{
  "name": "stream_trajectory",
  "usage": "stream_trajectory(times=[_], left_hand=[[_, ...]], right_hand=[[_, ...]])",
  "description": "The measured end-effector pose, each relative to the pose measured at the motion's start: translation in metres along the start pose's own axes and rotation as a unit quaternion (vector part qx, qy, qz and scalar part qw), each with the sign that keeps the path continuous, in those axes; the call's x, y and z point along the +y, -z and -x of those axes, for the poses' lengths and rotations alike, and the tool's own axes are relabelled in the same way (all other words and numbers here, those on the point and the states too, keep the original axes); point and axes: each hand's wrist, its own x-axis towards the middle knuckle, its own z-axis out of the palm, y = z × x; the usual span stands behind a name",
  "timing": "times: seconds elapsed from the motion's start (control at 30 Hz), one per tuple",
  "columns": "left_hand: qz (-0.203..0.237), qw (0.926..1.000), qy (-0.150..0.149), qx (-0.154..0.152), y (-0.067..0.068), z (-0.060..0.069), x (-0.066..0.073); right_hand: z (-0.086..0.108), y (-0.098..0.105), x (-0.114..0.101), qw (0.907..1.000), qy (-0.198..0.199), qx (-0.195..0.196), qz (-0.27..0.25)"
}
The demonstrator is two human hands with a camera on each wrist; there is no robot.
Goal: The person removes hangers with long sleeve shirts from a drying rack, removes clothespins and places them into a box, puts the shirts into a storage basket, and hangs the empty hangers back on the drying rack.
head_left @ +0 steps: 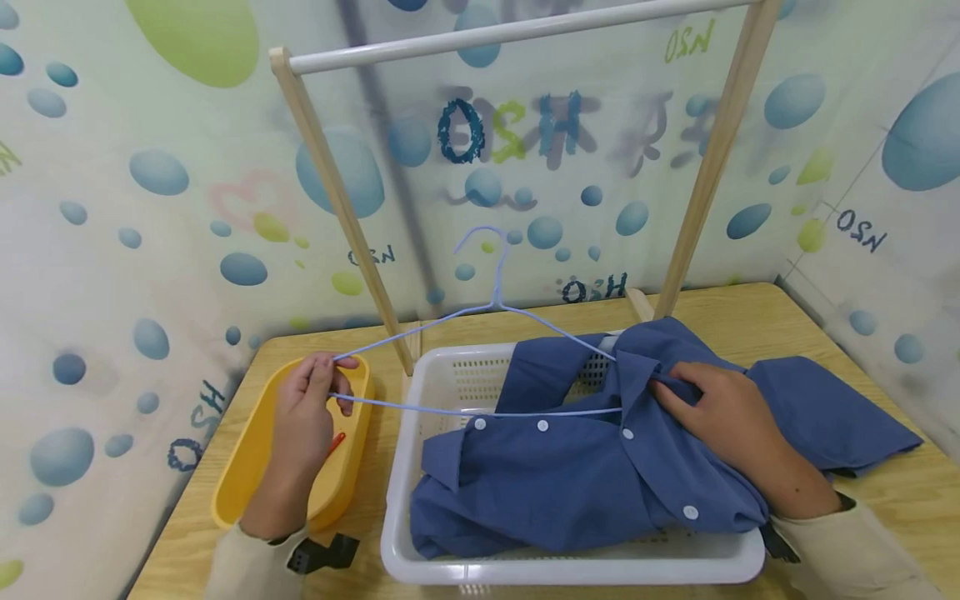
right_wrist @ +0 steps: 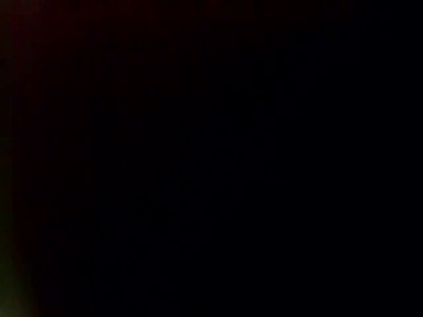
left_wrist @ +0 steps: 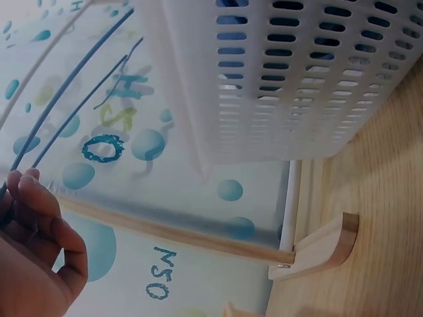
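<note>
A light blue wire hanger [head_left: 442, 410] is held up above the basket, its hook upward. My left hand [head_left: 303, 417] pinches its left end; the left wrist view also shows the hand [left_wrist: 36, 244] on the hanger [left_wrist: 73, 71]. The hanger's right end passes into the collar area of a blue buttoned shirt [head_left: 540, 475]. My right hand [head_left: 723, 412] grips the shirt's fabric beside that end, its fingertips partly hidden in the cloth. The shirt lies over the white basket, one part hanging past the right side. The right wrist view is dark.
The white basket [head_left: 573, 572] stands on the wooden table [head_left: 757, 321]. At the left is a yellow tray [head_left: 247, 467] with a small red item [head_left: 337, 442] in it. Behind stands a rack with wooden posts [head_left: 341, 208] and a white bar [head_left: 517, 32].
</note>
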Motion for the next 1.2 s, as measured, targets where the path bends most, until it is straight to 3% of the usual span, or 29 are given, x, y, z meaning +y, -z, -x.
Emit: stream_trajectory(times=[0.33,0.43,0.7,0.97,1.2], left_hand=[[-0.026,0.9994,0.015,0.017,0.011,0.001,0.006],[-0.012,0.9995,0.02,0.023,0.014,0.002,0.006],[0.01,0.9991,0.009,0.04,0.02,0.003,0.007],[-0.017,0.9982,0.009,0.057,0.029,0.006,0.01],[0.001,0.9971,-0.002,0.076,0.035,0.006,0.011]], right_hand=[[0.0,-0.001,0.002,0.9999,0.004,0.0,-0.014],[0.0,-0.001,0.002,0.9998,0.008,0.002,-0.017],[0.0,-0.001,0.002,0.9998,0.007,0.002,-0.019],[-0.001,-0.001,0.002,0.9997,0.005,-0.001,-0.023],[0.0,-0.002,0.003,0.9998,0.004,-0.001,-0.022]])
